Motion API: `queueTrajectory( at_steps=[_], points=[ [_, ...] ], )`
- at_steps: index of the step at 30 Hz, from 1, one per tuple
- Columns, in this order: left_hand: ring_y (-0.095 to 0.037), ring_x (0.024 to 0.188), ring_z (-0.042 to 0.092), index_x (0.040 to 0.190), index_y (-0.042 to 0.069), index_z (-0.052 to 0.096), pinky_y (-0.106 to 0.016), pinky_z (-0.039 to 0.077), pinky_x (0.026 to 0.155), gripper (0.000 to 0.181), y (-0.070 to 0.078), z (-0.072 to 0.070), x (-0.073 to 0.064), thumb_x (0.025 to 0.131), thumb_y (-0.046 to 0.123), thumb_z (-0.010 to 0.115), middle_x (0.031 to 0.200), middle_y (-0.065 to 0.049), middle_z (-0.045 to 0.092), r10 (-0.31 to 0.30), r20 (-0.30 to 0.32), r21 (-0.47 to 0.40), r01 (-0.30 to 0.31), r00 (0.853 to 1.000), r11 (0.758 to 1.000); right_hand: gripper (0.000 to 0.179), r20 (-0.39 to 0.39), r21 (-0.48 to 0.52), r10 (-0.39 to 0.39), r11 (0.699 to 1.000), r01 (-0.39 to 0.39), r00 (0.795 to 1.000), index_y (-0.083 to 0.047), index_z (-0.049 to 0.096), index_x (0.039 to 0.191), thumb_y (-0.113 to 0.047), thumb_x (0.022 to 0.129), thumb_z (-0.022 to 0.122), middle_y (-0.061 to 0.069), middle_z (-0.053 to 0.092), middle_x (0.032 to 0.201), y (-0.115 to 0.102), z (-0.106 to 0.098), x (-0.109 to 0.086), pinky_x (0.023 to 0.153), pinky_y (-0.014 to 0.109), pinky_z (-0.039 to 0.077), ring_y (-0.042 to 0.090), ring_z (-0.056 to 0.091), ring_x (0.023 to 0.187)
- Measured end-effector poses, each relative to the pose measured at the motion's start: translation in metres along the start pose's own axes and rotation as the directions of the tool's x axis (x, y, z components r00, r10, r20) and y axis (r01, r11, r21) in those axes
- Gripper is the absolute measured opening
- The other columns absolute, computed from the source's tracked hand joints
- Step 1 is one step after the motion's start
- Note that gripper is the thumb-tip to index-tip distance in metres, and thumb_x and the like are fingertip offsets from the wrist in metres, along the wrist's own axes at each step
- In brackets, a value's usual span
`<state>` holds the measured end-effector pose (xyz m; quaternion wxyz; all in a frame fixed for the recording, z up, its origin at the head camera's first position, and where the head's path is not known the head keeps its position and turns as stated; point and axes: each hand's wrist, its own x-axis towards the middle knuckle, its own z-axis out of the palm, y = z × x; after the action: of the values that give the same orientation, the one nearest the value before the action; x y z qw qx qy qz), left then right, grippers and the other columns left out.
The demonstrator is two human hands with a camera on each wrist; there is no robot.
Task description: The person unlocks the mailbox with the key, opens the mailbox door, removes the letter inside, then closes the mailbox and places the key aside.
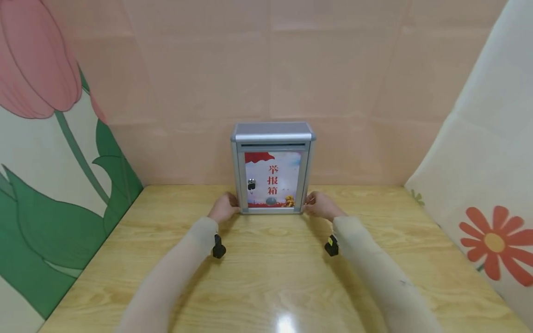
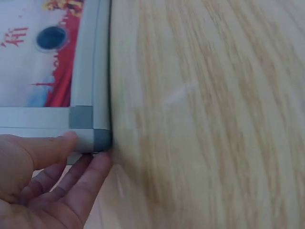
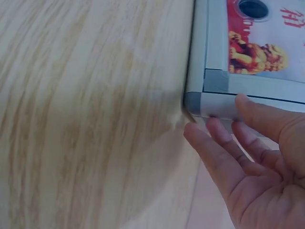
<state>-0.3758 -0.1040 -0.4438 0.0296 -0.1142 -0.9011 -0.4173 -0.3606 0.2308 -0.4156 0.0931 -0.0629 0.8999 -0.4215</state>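
Note:
A grey metal-framed report box (image 1: 272,180) stands upright at the back of the table. Its front panel has red lettering, a small lock (image 1: 251,184) at the left side, and a slot (image 1: 273,145) under the top. At the lower left corner my left hand (image 1: 225,206) holds the frame; in the left wrist view the thumb (image 2: 69,140) lies on the side edge, with fingers behind it. My right hand (image 1: 322,206) grips the opposite lower corner (image 3: 193,101), its thumb against the side edge and fingertips around the rear.
The wood-grain table (image 1: 270,268) runs up to a pink covered wall (image 1: 200,83) right behind the box. Flower-printed hangings stand along the left (image 1: 50,138) and right (image 1: 479,185) sides. A small black device (image 1: 218,247) is worn at each wrist.

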Motion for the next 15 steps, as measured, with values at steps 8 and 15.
queueTrajectory(
  at_steps=[8,15],
  points=[
    [-0.031,0.089,0.062,0.099,-0.007,0.061,-0.042,0.051,0.084,0.027,0.001,0.0045,0.0025,0.08,0.006,0.075,0.094,-0.019,0.066,-0.038,-0.032,0.056,0.039,0.999,0.998,0.015,-0.049,-0.077,-0.013,0.997,0.01,0.999,0.006,0.052,0.097,-0.001,0.09,0.063,0.014,0.057,0.091,-0.0003,0.004,0.0035,0.071,0.03,0.057,0.025,0.064,0.081],
    [-0.027,0.087,0.062,0.096,-0.004,0.063,-0.039,0.051,0.082,0.024,0.0003,0.0064,0.0045,0.08,0.008,0.077,0.092,-0.015,0.067,-0.082,-0.061,0.056,0.086,0.995,0.995,0.015,-0.043,-0.041,-0.019,0.999,0.017,0.999,0.008,0.05,0.098,0.001,0.09,0.061,0.016,0.057,0.091,-0.0026,0.0038,0.005,0.077,0.039,0.057,0.033,0.064,0.085]
  ],
)
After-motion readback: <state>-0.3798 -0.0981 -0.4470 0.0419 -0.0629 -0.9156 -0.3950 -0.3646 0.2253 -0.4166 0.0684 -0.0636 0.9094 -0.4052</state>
